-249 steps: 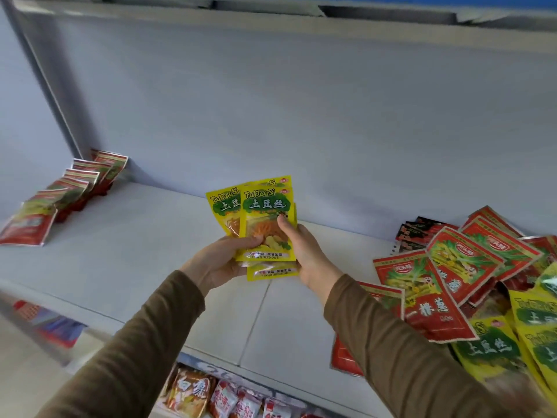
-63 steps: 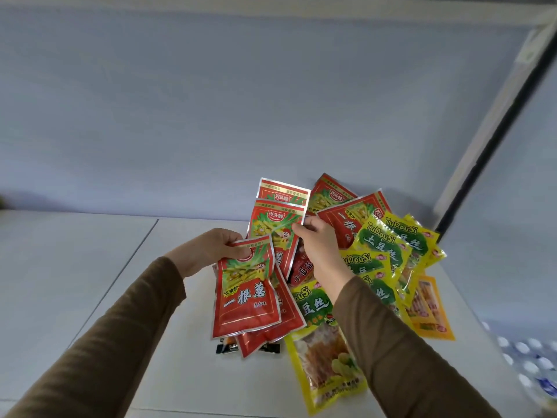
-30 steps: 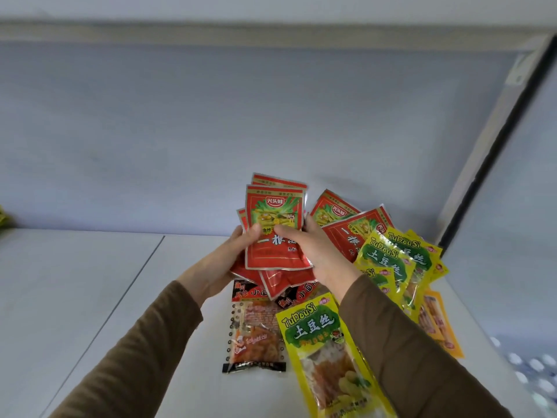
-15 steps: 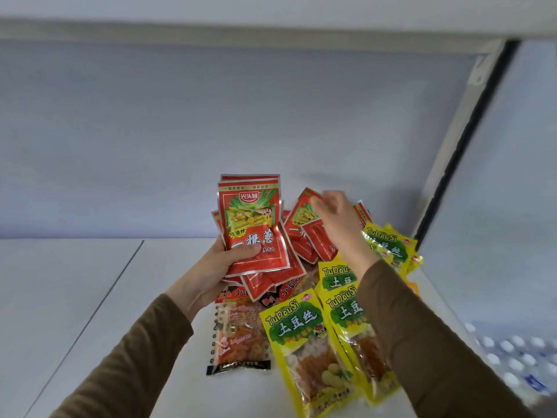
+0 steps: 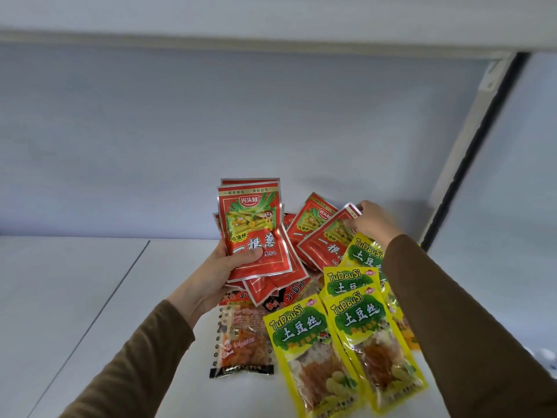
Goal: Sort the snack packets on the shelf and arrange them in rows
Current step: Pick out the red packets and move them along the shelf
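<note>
Head view: left hand [image 5: 217, 273] grips a stack of red packets [image 5: 256, 233] above the shelf [image 5: 90, 297]; right hand [image 5: 372, 221] pinches another red packet [image 5: 325, 245] on the pile, beside yellow packets [image 5: 358, 327].

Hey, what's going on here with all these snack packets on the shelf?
A person is sorting a mixed pile of snack packets on a white shelf. The left hand grips a fanned stack of red packets, held up off the shelf. The right hand reaches to the back of the pile and pinches the top edge of another red packet lying there. Yellow packets and an orange packet with black ends lie loose at the front, not yet in rows.
</note>
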